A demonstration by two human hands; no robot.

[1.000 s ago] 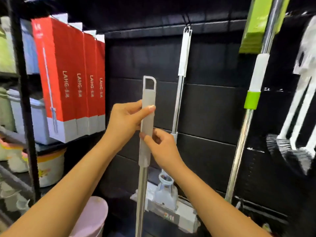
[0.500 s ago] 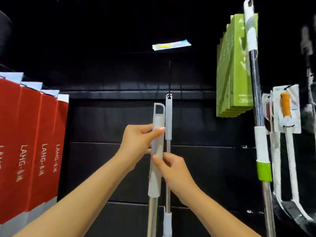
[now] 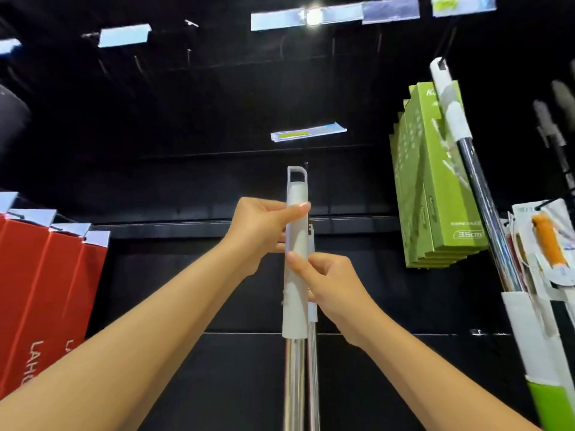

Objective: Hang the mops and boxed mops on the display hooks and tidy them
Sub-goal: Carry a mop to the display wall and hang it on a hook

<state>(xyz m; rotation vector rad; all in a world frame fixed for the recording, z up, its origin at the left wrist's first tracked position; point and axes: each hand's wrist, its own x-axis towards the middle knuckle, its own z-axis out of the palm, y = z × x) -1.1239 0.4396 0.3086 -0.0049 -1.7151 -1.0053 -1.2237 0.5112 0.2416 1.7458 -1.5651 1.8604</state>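
Observation:
I hold a mop [image 3: 295,312] upright by its pale grey handle sleeve, its steel pole running down out of view. My left hand [image 3: 259,230] grips the sleeve high up, thumb across its front. My right hand [image 3: 326,286] pinches the sleeve lower down from the right. The hanging loop at the handle's top stands just below a thin black display hook [image 3: 306,164]. A second mop [image 3: 312,309] hangs directly behind mine, mostly hidden. Its price tag [image 3: 308,134] sits at the hook's front end.
Red LAHG boxed mops [image 3: 46,293] hang at the left. Green boxed mops [image 3: 435,181] hang at the upper right, with a white-and-green handled mop [image 3: 476,181] in front of them. Carded orange-handled brushes [image 3: 547,244] hang at the far right. Black wall panels lie behind.
The mop handle has risen with both hands and shifted in front of the hanging mop. My view has tilted upward, showing more hooks and price tags overhead.

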